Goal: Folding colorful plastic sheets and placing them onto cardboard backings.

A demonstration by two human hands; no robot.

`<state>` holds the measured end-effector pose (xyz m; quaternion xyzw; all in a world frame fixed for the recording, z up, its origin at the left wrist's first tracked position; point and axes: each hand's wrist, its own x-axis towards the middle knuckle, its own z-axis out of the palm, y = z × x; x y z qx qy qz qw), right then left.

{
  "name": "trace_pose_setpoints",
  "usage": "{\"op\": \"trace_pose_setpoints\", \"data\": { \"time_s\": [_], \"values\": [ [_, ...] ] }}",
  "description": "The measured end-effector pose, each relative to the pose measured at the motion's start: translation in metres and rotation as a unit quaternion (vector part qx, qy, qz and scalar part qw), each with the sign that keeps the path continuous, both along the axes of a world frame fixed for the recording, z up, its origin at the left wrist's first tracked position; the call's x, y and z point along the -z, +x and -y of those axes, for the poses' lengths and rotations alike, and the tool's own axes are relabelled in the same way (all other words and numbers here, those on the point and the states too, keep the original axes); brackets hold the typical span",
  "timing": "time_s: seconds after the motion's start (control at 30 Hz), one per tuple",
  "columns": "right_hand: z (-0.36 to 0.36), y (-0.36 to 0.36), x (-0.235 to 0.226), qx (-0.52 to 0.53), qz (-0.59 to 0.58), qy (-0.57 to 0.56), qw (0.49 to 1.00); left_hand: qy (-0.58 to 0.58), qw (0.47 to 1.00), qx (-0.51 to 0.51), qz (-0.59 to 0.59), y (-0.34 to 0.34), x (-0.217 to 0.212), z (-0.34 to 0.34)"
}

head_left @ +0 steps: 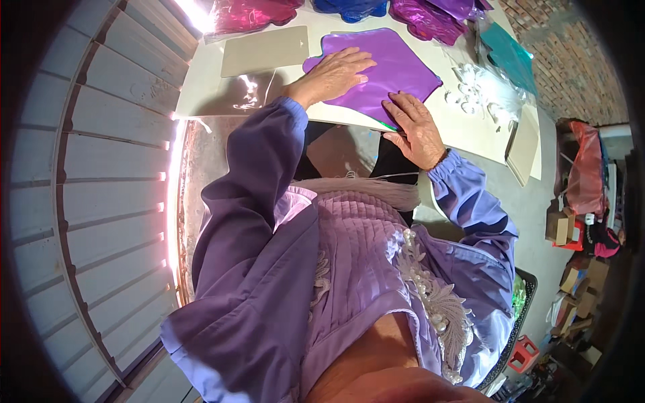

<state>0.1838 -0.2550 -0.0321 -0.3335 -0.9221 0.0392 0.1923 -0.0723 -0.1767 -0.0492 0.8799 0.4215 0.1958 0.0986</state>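
Note:
A flat, shiny purple foil sheet (pixel 386 64), shaped like an uninflated foil balloon, lies on the white table (pixel 201 94) close to its front edge. My left hand (pixel 336 75) rests on the sheet's left part, palm down with the fingers stretched out. On its near right edge lies my right hand (pixel 418 131), fingers extended over the foil and thumb pointing left by the table edge. Neither hand grips anything that I can see. To the left of the sheet is a grey-beige rectangular board (pixel 265 52).
Pink (pixel 252 15), blue (pixel 349 8) and magenta foil bundles (pixel 426 20) in clear plastic line the far side. At right are a teal foil piece (pixel 507 54), a heap of white ribbon (pixel 480 91) and a board stack (pixel 523 144). A slatted wall (pixel 121 154) stands left.

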Motion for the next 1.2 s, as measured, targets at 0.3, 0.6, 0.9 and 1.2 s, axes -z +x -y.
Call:
{"op": "trace_pose_setpoints", "data": {
  "time_s": [0.3, 0.6, 0.9, 1.2],
  "values": [
    [-0.002, -0.004, -0.004, 0.007, 0.013, 0.006, 1.000, -0.014, 0.999, -0.018, 0.027, -0.008, -0.004, -0.006],
    [0.000, -0.014, -0.005, 0.009, 0.001, 0.017, 1.000, -0.157, 0.946, -0.164, 0.233, -0.076, -0.036, -0.027],
    [0.001, -0.015, -0.007, 0.023, -0.001, 0.029, 0.999, -0.067, 0.996, -0.061, 0.004, -0.092, -0.053, 0.007],
    [-0.002, -0.020, -0.004, 0.028, 0.004, 0.032, 0.999, -0.119, 0.989, -0.084, 0.005, -0.090, -0.050, 0.000]
  ]
}}
